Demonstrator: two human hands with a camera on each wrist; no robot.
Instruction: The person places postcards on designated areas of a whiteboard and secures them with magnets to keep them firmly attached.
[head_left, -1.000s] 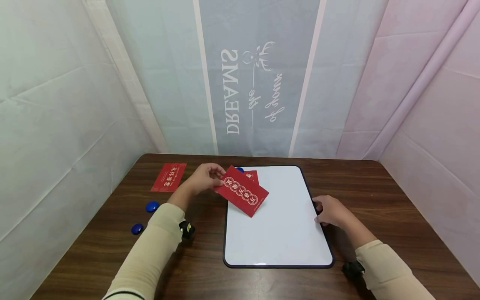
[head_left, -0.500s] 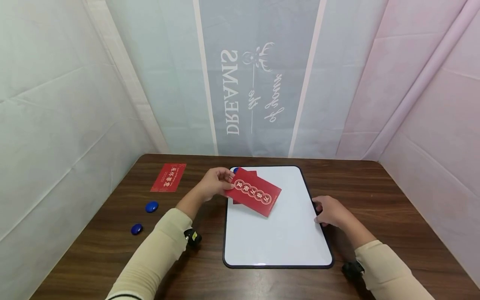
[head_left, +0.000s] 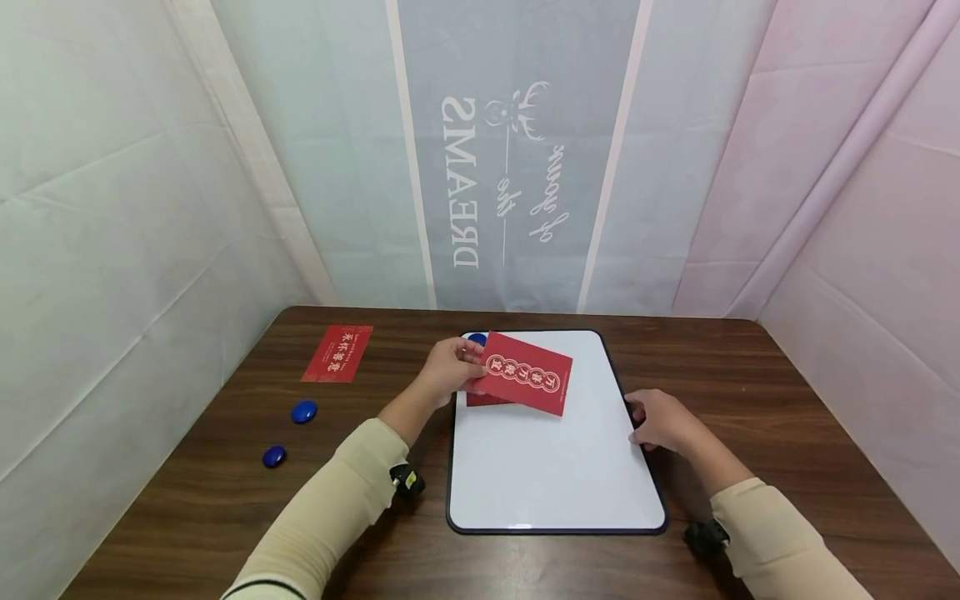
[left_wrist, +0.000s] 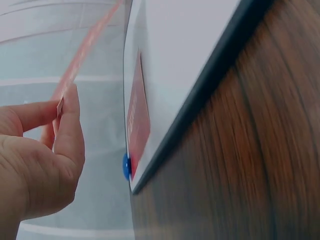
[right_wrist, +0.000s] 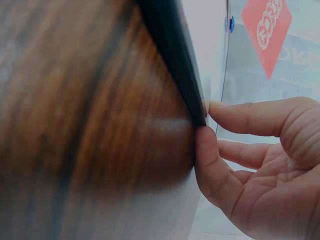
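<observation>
My left hand [head_left: 448,371] pinches a red card [head_left: 528,375] by its left edge, thumb on one side and fingers on the other. Its face carries a chain of circled characters. In the left wrist view the held card [left_wrist: 82,55] is raised clear of the whiteboard [head_left: 555,475], which is white with a black frame. Partly covered by it in the head view, a second red card [head_left: 483,400] lies on the board's far left corner, with a round blue magnet [head_left: 477,339] there. My right hand [head_left: 662,421] grips the board's right edge between thumb and finger [right_wrist: 207,150].
On the brown wooden table [head_left: 390,517], another red card [head_left: 337,354] lies at the far left. Two round blue magnets [head_left: 303,412] sit nearer, left of my left forearm. Fabric curtains [head_left: 525,208] stand behind the table and at both sides.
My left hand has moved right with the card, which has turned closer to level and now covers more of the card on the board. The right hand and the whiteboard stay put.
</observation>
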